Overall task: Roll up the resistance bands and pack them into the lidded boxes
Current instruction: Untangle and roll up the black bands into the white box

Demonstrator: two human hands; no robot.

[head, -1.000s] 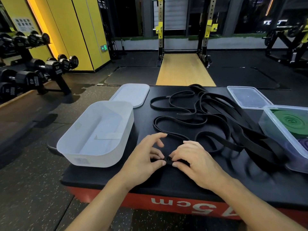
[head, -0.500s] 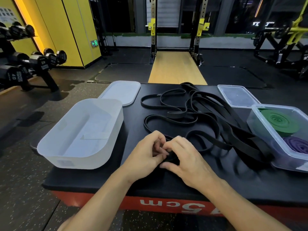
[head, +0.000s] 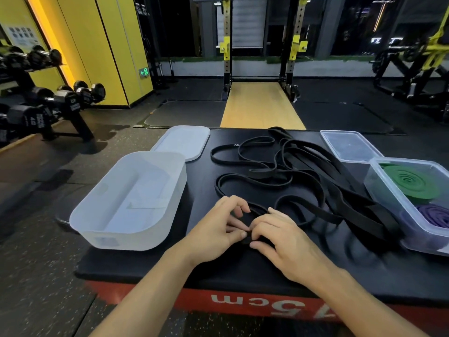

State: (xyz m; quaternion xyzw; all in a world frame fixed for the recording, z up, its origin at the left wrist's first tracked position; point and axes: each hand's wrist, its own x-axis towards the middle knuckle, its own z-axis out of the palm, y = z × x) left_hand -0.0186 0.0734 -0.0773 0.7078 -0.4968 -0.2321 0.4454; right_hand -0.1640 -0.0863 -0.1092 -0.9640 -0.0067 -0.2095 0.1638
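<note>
The left hand (head: 218, 229) and right hand (head: 284, 242) meet at the near edge of the tangle (head: 303, 171) of black bands. Their fingers are curled, and both pinch the started end of one black band (head: 245, 240). It looks coiled, though the fingertips hide most of it. The rest of that band trails back into the tangle, which sprawls loose on the platform top (head: 170, 268). Left of the tangle stands the open white box (head: 136, 239), with the white lid (head: 182, 142) flat at the tangle's far left. Right of the tangle, the clear box (head: 371, 183) holds a green roll (head: 410, 183) and a purple roll (head: 435, 215). The clear lid (head: 349, 145) lies at the tangle's far right.
</note>
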